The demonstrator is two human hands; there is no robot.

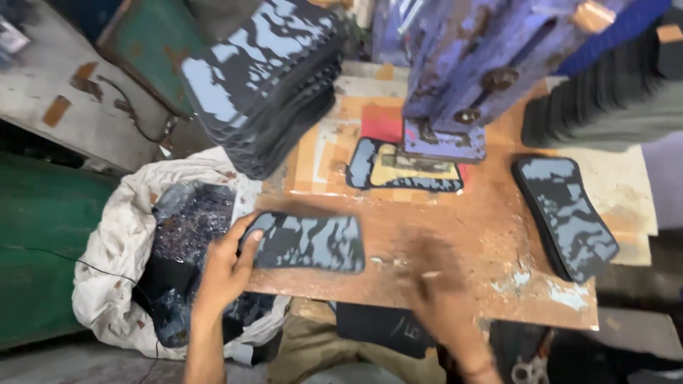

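Left hand: your left hand grips the near-left end of a flat camouflage-patterned piece, thumb on top and fingers curled under its edge, closed on it.
Held piece: it lies flat on the worn wooden work board, near the front edge and left of centre, long side running left to right.
Right hand: your right hand is over the board just right of the held piece, blurred by motion; you cannot tell how far open it is or whether it holds anything.
Press: a purple metal press stands at the back of the board, its foot down on a cut-out camouflage frame with a yellow patch showing inside it.
Stack at the left: a tall, leaning pile of the same camouflage pieces sits at the board's back-left corner, well apart from your left hand.
Stack at the right: a short stack of camouflage pieces lies on the right part of the board, angled away from you.
Dark stack: a row of dark pieces stands on edge at the far right, beside the press.
Sack: a white sack of dark offcuts sits on the floor just left of the board, below your left forearm.
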